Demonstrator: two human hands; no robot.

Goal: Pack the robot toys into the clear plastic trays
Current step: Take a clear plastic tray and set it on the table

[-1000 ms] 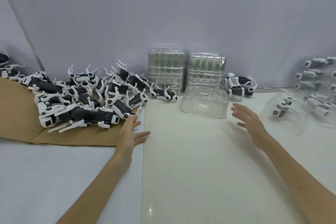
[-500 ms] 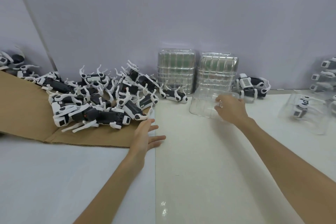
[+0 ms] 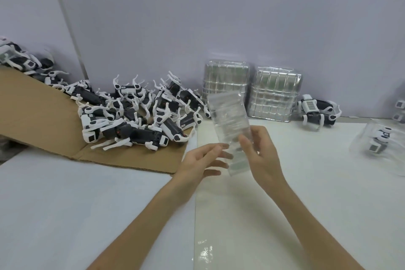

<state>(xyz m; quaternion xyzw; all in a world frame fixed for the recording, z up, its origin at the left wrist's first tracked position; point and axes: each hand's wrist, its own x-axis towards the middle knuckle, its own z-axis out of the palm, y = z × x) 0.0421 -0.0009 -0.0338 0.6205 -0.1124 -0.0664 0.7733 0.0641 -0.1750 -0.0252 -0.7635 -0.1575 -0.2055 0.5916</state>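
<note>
My right hand [image 3: 262, 153] grips a clear plastic tray [image 3: 230, 123] and holds it tilted in the air above the table's middle. My left hand [image 3: 202, 161] is beside it with fingers spread, fingertips at the tray's lower left edge. A heap of black-and-white robot toys [image 3: 135, 120] lies on a flattened cardboard sheet [image 3: 43, 120] at the left. Two stacks of clear trays [image 3: 274, 96] lean on the back wall. One loose robot toy [image 3: 317, 109] stands right of the stacks.
A packed clear tray with a robot toy [image 3: 381, 140] sits at the right edge. More robot toys [image 3: 24, 63] lie at the far left behind the cardboard. A glossy white mat [image 3: 285, 182] covers the table under my hands.
My right hand reached the tray near the stacks, gripped it and lifted it toward me. My left hand left the cardboard's edge and rose to the tray.
</note>
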